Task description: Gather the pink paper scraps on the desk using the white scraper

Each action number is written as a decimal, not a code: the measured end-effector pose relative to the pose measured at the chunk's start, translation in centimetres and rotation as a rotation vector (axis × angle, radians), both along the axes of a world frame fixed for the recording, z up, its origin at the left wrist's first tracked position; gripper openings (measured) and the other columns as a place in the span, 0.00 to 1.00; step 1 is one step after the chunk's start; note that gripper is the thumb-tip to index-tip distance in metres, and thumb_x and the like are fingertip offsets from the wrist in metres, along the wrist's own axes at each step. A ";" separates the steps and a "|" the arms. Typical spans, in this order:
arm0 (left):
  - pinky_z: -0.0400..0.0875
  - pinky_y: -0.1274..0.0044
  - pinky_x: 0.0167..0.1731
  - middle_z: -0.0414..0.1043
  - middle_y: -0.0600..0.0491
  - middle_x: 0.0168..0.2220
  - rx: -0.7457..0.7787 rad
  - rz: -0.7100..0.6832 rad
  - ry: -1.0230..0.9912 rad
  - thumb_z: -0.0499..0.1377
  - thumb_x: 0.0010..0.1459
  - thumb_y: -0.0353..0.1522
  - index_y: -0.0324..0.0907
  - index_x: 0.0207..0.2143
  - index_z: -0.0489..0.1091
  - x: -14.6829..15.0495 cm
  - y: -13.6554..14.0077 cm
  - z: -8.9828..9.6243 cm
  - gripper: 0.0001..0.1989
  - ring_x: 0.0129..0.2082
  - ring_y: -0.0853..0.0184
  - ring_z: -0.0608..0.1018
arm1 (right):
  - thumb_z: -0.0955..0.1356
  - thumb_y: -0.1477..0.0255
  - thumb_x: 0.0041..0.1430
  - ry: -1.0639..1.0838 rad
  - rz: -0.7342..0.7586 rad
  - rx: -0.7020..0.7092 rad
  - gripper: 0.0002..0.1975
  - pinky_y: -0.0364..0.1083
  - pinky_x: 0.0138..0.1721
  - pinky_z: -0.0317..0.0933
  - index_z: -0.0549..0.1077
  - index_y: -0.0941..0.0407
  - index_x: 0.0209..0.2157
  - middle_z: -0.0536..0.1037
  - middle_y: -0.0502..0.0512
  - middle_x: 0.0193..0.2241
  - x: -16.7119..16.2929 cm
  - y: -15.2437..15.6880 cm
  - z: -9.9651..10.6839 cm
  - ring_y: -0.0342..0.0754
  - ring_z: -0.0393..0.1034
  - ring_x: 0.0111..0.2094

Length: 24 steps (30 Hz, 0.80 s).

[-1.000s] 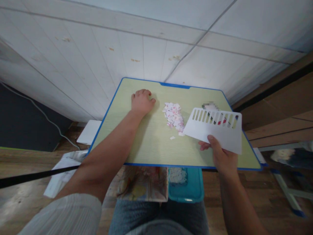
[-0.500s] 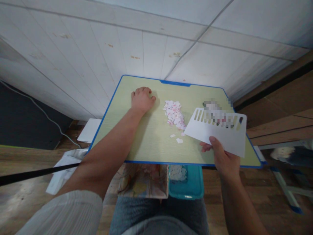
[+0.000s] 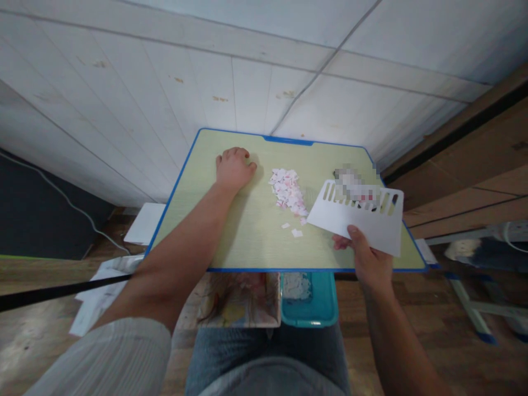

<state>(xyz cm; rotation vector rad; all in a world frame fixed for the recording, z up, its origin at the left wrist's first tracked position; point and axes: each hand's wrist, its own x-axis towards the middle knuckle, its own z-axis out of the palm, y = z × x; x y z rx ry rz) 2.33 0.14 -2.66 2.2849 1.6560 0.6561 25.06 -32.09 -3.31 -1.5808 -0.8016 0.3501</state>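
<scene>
My left hand (image 3: 235, 170) rests on the left part of the pale green tabletop (image 3: 247, 236), palm down, fingers loosely bent and thumb apart, holding nothing. My right hand (image 3: 373, 267) grips a white flat scraper (image 3: 350, 217) with a row of slots along its far edge, thumb on top and fingers beneath. The scraper's left corner is close to the lower end of a pile of small white and pinkish paper scraps (image 3: 284, 190). Two loose scraps (image 3: 297, 233) lie just in front of the pile.
Behind the scraper lies a pixelated object (image 3: 350, 181) that I cannot make out. A teal plastic bin (image 3: 325, 302) with white bits inside and a patterned box (image 3: 239, 300) stand below the table's front edge. A white wall (image 3: 214, 77) borders the far side.
The whole view has shifted slightly, so the table and its contents appear a little further left. Both hands keep nearly the same pose, with the scraper still in my right hand.
</scene>
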 end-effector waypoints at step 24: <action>0.67 0.50 0.82 0.84 0.36 0.75 0.003 0.002 0.002 0.61 0.74 0.35 0.47 0.64 0.83 -0.1 -0.2 -0.1 0.21 0.79 0.41 0.78 | 0.83 0.47 0.67 0.059 -0.110 0.070 0.24 0.52 0.27 0.76 0.83 0.53 0.44 0.87 0.52 0.29 -0.4 -0.6 -0.3 0.53 0.81 0.23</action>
